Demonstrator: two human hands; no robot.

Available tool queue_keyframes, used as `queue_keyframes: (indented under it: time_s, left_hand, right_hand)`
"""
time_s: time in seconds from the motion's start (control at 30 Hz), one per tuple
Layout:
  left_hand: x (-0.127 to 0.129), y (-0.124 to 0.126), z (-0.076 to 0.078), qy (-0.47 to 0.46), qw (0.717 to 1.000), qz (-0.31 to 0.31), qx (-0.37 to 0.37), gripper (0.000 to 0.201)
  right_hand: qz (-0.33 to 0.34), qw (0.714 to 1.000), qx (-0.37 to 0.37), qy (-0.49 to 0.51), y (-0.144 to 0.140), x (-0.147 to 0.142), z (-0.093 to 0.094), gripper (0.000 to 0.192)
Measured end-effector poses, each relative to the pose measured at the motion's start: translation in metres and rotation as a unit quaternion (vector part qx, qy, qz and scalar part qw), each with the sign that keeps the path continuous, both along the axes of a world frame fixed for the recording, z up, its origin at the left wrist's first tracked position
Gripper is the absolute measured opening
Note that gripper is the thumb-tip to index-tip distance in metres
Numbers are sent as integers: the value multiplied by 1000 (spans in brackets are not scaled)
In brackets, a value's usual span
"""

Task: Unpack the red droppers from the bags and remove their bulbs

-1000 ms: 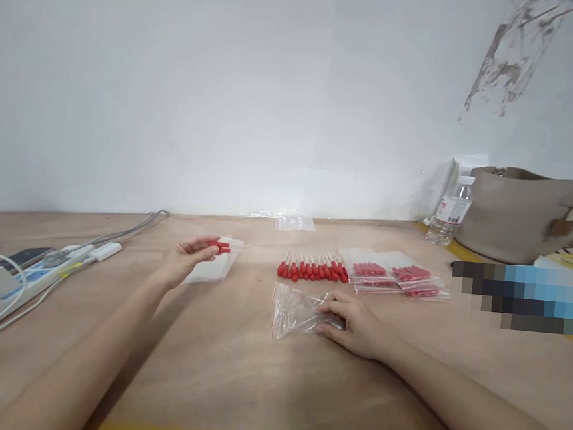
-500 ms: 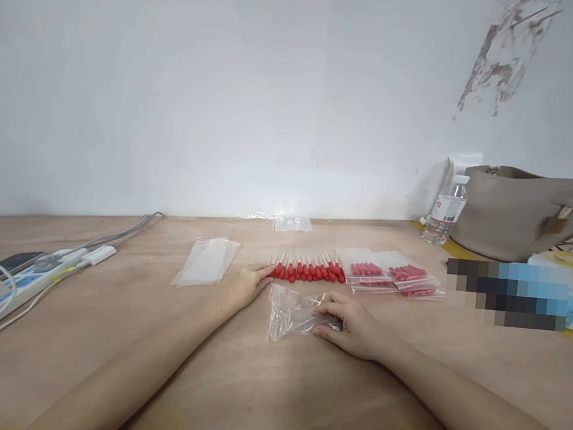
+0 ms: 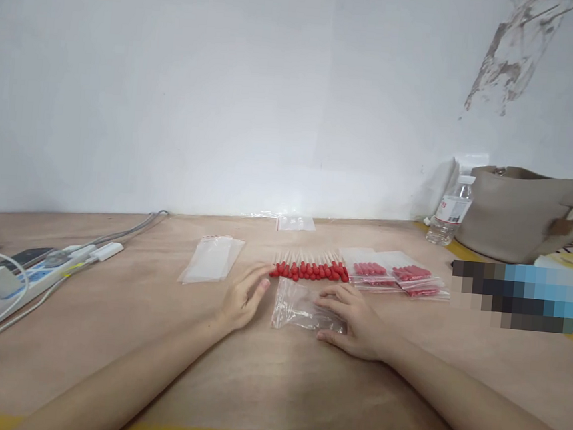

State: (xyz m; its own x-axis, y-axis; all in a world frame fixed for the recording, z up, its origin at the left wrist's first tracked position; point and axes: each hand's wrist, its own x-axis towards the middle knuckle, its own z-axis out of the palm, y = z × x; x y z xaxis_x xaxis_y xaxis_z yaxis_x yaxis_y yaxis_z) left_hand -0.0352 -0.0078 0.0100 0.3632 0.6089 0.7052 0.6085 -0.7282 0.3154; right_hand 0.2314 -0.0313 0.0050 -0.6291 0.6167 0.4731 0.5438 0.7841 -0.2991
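Left of the red-headed stick row: left hand, half-open at its end; a careless nudge could scatter it.
Right hand: half-open over clear zip bag, near side of row; if unpinned, bag could slide.

Clear bag: thin plastic film, glossy, crinkled, bright glints. Stacked bags: same sort of film, flatter, milky sheen. Sticks: red ends smooth, low sheen; pale shafts, material unclear. Table: brown, paper-like covering, matt, faintly wrinkled. Wall: smooth, painted-looking; flaked, rough patch upper right. Bottle: clear glossy plastic. Handbag: leather-like, smooth, matt. Power strip: hard smooth plastic.
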Motion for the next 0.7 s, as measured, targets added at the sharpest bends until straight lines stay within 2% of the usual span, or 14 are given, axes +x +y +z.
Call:
queue_keyframes:
  time_s: [0.07, 0.13, 0.23, 0.3, 0.4, 0.53, 0.7]
  left_hand:
    - [6, -15, 5, 96, 992, -67, -44, 38]
    - [10, -24, 10, 191, 973, -99, -83, 45]
    - [9, -27, 11, 294, 939, -118, -138, 48]
    - [3, -25, 9, 327, 921, -120, -174, 48]
    - [-8, -25, 7, 336, 913, -106, -204, 48]
    - [-13, -27, 7, 310, 921, -90, -217, 46]
    - [0, -25, 2, 188, 953, -16, -238, 35]
  right_hand:
    - [24, 999, -21, -38, 0, 0, 0, 57]
    - [58, 993, -65, -83, 0, 0, 1, 62]
    - [92, 978, -126, -138, 0, 0, 2, 65]
    - [100, 972, -149, -149, 0, 1, 4, 64]
    - [118, 967, -177, -138, 1, 6, 6, 59]
    - [132, 959, -216, -127, 4, 16, 10, 53]
    - [140, 948, -251, -132, 6, 19, 15, 45]
